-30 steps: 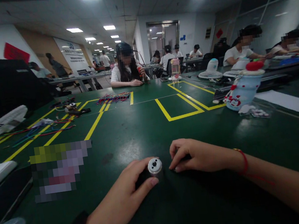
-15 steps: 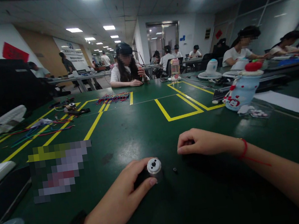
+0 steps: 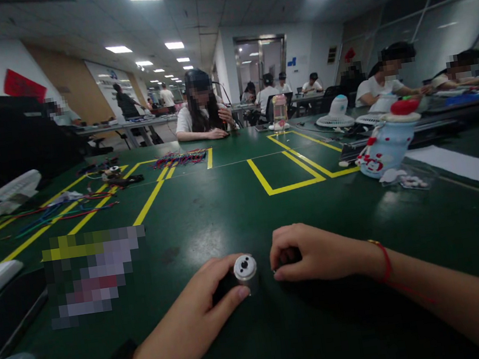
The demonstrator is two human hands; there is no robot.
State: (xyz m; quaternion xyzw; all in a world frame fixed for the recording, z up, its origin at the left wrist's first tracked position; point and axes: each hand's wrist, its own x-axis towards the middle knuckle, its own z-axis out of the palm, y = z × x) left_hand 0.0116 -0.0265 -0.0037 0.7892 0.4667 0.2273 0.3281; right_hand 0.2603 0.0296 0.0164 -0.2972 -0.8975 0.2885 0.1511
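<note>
My left hand (image 3: 189, 329) grips a small silver cylindrical motor (image 3: 245, 269) and holds it upright on the dark green table (image 3: 234, 204), thumb against its side. A black band sits on that wrist. My right hand (image 3: 309, 251), with a red string on the wrist, rests on the table just right of the motor. Its fingers are curled down, fingertips touching the table close to the motor. Anything under those fingertips is hidden.
White fan parts (image 3: 1, 198) and coloured wires (image 3: 65, 210) lie at the far left. Yellow tape lines (image 3: 287, 184) mark the table. A pale blue figure-shaped bottle (image 3: 388, 143) and a white sheet (image 3: 464, 163) are to the right. Several people sit at the far tables.
My right hand had lifted away to the right, exposing a tiny black part on the table. It has come back down beside the motor, covering that spot. My left hand stayed put.
</note>
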